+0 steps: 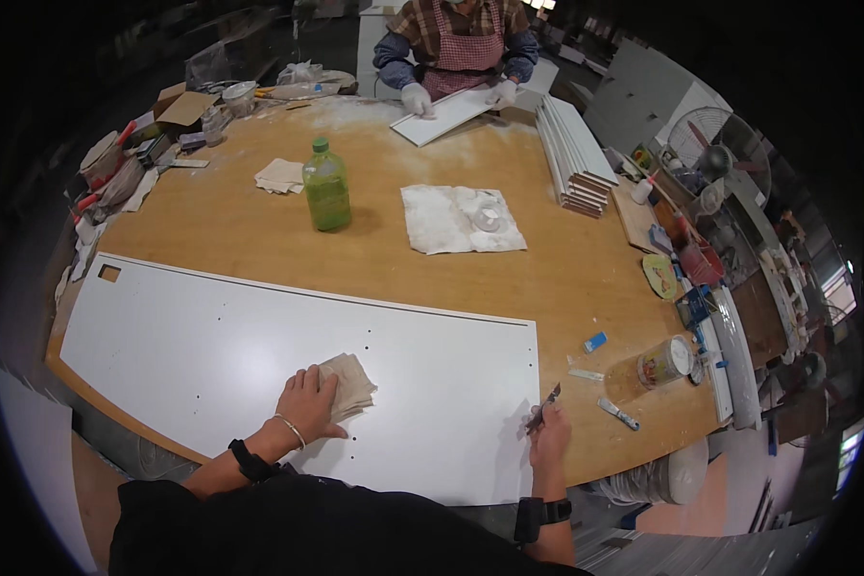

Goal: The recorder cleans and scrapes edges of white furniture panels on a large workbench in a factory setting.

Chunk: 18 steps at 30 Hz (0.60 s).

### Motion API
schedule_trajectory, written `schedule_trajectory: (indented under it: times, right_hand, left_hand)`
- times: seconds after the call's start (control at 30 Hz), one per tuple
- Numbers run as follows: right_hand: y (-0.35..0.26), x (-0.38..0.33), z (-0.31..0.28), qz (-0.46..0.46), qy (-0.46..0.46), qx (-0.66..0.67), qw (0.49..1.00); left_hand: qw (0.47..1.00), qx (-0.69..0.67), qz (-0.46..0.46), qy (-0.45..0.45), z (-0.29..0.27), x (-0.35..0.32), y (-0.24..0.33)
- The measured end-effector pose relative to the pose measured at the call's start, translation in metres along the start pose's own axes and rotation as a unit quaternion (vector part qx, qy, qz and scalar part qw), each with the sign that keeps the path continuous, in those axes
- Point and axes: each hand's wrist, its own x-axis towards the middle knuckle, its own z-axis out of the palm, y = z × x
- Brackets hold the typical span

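Observation:
A large white panel lies flat on the wooden table in front of me, with small dark holes and a square cutout near its far left corner. On its middle rests a folded beige cloth. My left hand holds this cloth against the panel, its thumb and fingers around the near left side. By the panel's right edge, my right hand is closed on a small thin dark tool, its tip pointing up and away. My fingers partly hide the tool, so its exact kind is unclear.
A green bottle stands beyond the panel, near a whitened sheet. At right are a jar, a blue block and a scraper. Across the table, a gloved person handles a white board beside stacked boards.

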Motion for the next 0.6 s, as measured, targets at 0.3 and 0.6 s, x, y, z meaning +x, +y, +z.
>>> schedule_trajectory:
  times: [0.3,0.6]
  right_hand:
    - [0.022,0.031,-0.049,-0.264,0.141,-0.51,0.806]
    - [-0.052,0.086,-0.022,-0.299,0.073,-0.414,0.857]
  left_hand:
    - [0.984,-0.116,-0.116,0.068,0.014,-0.001,-0.021]
    - [0.902,-0.387,-0.191,0.03,0.019,-0.001,-0.024]
